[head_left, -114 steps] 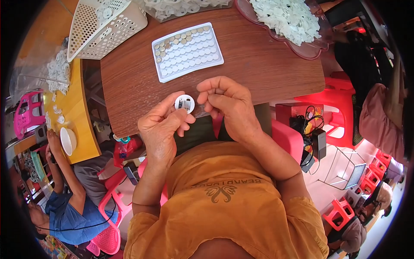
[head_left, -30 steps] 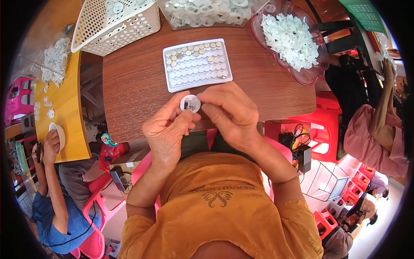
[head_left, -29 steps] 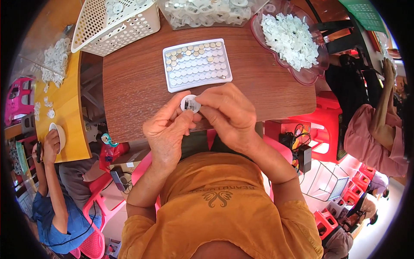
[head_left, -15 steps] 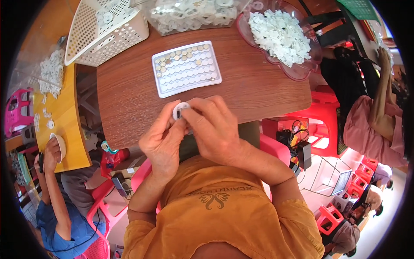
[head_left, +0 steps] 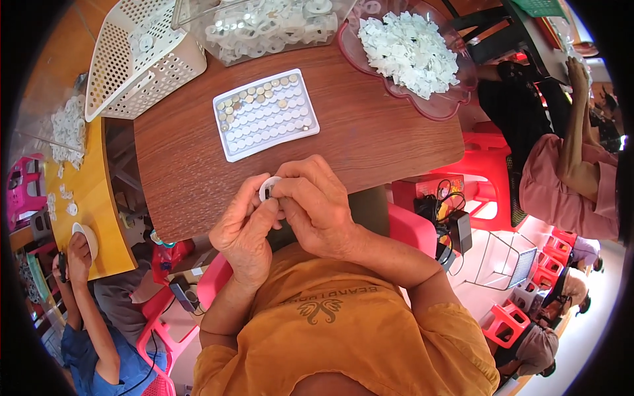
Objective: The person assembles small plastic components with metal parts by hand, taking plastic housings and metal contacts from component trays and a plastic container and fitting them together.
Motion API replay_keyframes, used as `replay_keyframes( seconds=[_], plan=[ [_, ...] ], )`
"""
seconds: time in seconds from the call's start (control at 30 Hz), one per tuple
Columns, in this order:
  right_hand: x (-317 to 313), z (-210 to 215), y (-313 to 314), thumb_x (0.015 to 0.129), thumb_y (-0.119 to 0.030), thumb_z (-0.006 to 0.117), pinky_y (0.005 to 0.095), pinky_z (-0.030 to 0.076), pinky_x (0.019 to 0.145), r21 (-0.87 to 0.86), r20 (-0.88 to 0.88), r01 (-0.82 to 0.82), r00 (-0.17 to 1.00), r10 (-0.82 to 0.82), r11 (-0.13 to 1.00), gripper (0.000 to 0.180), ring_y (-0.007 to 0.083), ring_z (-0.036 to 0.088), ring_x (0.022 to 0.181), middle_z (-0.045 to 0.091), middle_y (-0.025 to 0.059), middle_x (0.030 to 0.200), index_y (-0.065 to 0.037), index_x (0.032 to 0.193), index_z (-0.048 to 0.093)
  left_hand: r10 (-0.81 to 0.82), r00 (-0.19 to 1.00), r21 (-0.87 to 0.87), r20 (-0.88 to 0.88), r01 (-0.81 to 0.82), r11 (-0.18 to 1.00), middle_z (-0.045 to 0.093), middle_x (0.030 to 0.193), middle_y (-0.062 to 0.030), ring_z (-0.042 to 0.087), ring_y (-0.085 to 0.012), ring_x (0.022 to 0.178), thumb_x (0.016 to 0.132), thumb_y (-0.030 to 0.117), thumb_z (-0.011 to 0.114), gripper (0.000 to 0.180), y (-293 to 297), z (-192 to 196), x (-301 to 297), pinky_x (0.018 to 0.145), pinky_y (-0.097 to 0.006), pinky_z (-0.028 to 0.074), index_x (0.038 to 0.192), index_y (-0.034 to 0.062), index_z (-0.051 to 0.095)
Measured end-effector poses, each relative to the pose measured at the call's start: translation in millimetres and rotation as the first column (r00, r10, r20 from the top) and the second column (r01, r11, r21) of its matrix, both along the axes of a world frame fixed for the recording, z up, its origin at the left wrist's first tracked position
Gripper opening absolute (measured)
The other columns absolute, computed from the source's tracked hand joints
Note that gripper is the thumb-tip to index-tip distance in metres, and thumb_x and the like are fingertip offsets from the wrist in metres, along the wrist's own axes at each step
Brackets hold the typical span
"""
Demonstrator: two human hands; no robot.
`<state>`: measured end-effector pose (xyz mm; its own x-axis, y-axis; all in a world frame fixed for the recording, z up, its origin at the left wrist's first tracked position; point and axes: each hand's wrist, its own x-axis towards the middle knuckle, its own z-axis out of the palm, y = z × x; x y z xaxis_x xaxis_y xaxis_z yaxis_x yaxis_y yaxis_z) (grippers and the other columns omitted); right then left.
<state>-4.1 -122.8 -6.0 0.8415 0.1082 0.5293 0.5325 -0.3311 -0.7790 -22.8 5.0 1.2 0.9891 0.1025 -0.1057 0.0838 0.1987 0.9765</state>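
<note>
**Surroundings of the work table, seen from above**

A round brown wooden table point(head_left: 370, 132) carries a white perforated basket point(head_left: 142, 56) at upper left, a clear container of white rings point(head_left: 264, 26) beside it, and a pink scalloped dish point(head_left: 456, 99) heaped with small white pieces point(head_left: 406, 49). A yellow table point(head_left: 89, 198) at left bears scattered white parts. Red plastic stools point(head_left: 489, 171) stand at right, near a black power adapter with cables point(head_left: 456, 228). A seated person in blue point(head_left: 86, 343) occupies the lower left; another in pink point(head_left: 561, 191) sits at right.
</note>
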Motion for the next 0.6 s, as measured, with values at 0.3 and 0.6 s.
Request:
replay_keyframes(
  seconds=[0.3, 0.6],
  plan=[
    [-10.3, -3.3, 3.3, 0.07, 0.007, 0.061, 0.0332, 0.044, 0.065, -0.005, 0.062, 0.053, 0.997, -0.053, 0.999, 0.03, 0.0267, 0.052, 0.075, 0.058, 0.0138, 0.095, 0.002, 0.099, 0.058, -0.01, 0.999, -0.107, -0.031, 0.006, 0.994, 0.062, 0.082, -0.0069, 0.055, -0.0087, 0.062, 0.081, -0.007, 0.058, 0.031, 5.9, 3.4, 7.5, 0.053, -0.019, 0.043, 0.112, -0.0079, 0.057],
    [-10.9, 1.9, -3.9, 0.084, 0.004, 0.057, 0.0218, 0.048, 0.064, 0.393, -0.533, 0.077, 0.831, 0.159, 0.916, 0.018, 0.0086, 0.058, 0.075, 0.058, 0.0059, 0.088, 0.004, 0.102, 0.056, -0.131, 0.985, -0.168, -0.116, 0.111, 0.98, 0.064, 0.084, -0.01, 0.058, -0.0095, 0.064, 0.082, -0.004, 0.059, 0.038, 9.9, 2.3, 7.2, 0.053, -0.018, 0.044, 0.119, -0.0074, 0.052]
  ],
)
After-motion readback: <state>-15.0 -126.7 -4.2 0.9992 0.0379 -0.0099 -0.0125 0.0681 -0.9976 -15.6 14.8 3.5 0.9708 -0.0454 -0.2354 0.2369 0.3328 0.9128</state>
